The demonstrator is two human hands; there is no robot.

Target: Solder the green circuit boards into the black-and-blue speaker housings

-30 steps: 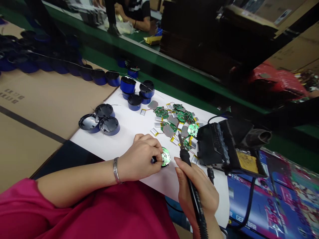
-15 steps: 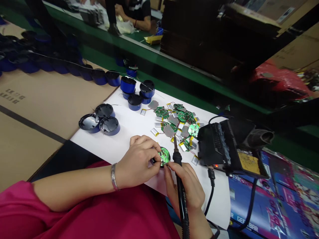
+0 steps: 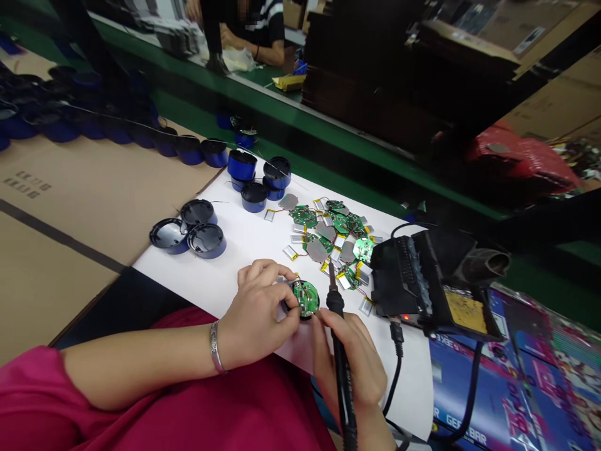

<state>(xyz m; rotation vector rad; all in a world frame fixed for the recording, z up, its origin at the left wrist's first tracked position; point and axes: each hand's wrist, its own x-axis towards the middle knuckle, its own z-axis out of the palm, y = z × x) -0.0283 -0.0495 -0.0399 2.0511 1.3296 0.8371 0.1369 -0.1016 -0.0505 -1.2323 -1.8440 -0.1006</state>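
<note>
My left hand [image 3: 258, 313] is closed around a small round black housing with a green circuit board [image 3: 305, 298] on top, near the front of the white sheet [image 3: 248, 241]. My right hand [image 3: 350, 360] grips a black soldering iron [image 3: 339, 351], its tip pointing up and away just right of the board. The right fingertips touch the board's right edge. A silver bracelet circles my left wrist.
A pile of green circuit boards and small silver batteries [image 3: 335, 235] lies behind the hands. Blue-and-black round housings [image 3: 190, 228] stand left and farther back [image 3: 256, 178]. A black soldering station [image 3: 432, 279] sits right. Another person [image 3: 253, 31] sits across a green conveyor.
My right hand moved left with the soldering iron until its fingers reached the board. The left hand turned the housing slightly, so the board now faces up more.
</note>
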